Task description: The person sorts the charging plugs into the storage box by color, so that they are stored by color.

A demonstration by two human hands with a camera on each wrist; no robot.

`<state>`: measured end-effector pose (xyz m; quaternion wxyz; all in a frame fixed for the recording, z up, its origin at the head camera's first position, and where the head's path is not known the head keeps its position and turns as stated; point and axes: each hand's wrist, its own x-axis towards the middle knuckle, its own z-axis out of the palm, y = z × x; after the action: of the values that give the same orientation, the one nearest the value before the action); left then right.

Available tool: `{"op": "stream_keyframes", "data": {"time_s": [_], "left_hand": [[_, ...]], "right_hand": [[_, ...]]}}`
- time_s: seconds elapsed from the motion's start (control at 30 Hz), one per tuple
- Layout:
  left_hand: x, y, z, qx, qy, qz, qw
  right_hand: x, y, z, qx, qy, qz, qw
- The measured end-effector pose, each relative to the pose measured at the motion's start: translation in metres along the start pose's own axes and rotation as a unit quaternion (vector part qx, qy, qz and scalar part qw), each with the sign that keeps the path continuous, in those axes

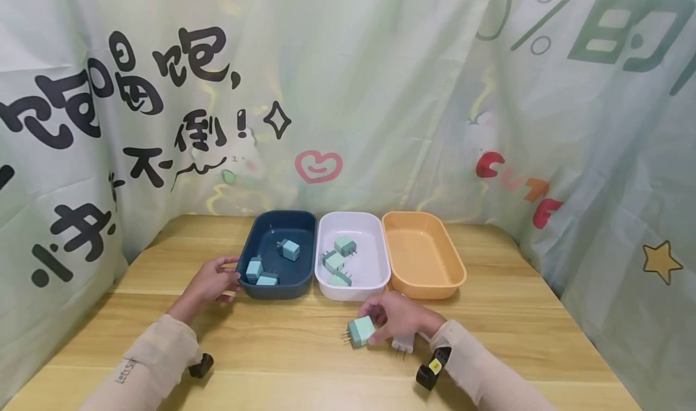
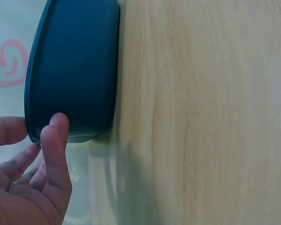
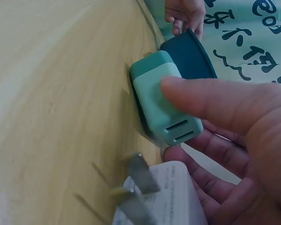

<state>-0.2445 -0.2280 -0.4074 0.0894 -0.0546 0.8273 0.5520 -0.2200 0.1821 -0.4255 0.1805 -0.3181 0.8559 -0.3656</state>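
My right hand (image 1: 399,315) pinches a two-tone green plug charger (image 1: 361,331) between thumb and fingers, just above or at the table front. Its prongs point left in the head view, and two slots show on its end in the right wrist view. Beneath that hand is a white plug charger (image 3: 175,197), prongs outward, partly hidden. My left hand (image 1: 211,283) has its fingertips against the left side of the navy tray (image 1: 293,291). In the left wrist view, its fingers (image 2: 54,150) are at the tray's rim and outer wall.
The navy tray holds blue-green chargers (image 1: 289,250). Next to it, a white tray (image 1: 356,294) contains pale green chargers (image 1: 345,245), and an orange tray (image 1: 424,248) stands at the right. Behind the wooden table (image 1: 261,350) hangs a printed curtain (image 1: 380,97).
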Motion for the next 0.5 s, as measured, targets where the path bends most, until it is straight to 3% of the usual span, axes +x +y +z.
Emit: {"op": "stream_keyframes", "data": {"time_s": [0.27, 0.5], "left_hand": [[0.001, -0.001, 0.0, 0.0, 0.001, 0.002, 1.0], [0.001, -0.001, 0.001, 0.003, 0.003, -0.001, 1.0]], "right_hand": [[0.001, -0.002, -0.006, 0.051, 0.005, -0.02, 0.9985], [0.0, -0.01, -0.017, 0.051, 0.023, -0.04, 0.9976]]}}
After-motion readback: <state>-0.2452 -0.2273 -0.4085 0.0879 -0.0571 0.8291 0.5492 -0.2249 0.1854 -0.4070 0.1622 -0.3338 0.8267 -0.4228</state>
